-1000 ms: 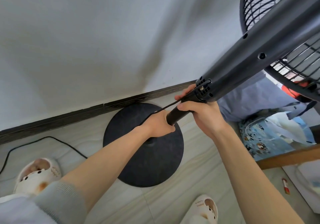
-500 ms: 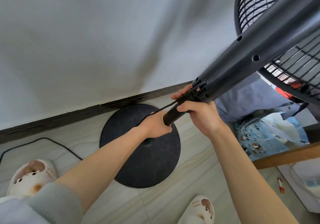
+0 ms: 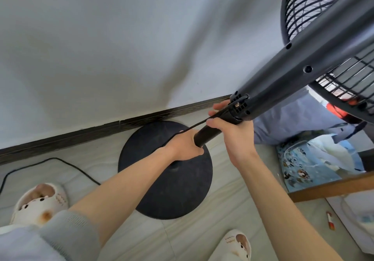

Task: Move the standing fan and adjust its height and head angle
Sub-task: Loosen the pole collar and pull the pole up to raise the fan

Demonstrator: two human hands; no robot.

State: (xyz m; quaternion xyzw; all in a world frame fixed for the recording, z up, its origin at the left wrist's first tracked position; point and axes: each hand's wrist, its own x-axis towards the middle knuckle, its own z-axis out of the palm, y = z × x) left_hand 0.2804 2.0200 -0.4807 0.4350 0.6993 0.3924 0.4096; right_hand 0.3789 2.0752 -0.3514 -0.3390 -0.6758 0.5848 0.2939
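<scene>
Nothing moved: left hand [image 3: 184, 146], right hand [image 3: 237, 139] fingers [image 3: 219, 106] grip pole [image 3: 206, 134]; wall [image 3: 121, 48], cord [image 3: 77, 168] beside base [image 3: 168, 190].

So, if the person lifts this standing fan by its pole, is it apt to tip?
Probably not easily: the wide round base looks solid and appears to sit flat on the floor. The pole looks rigid; left hand and right hand both grip it. The large grille up top may make it sway once lifted.
</scene>
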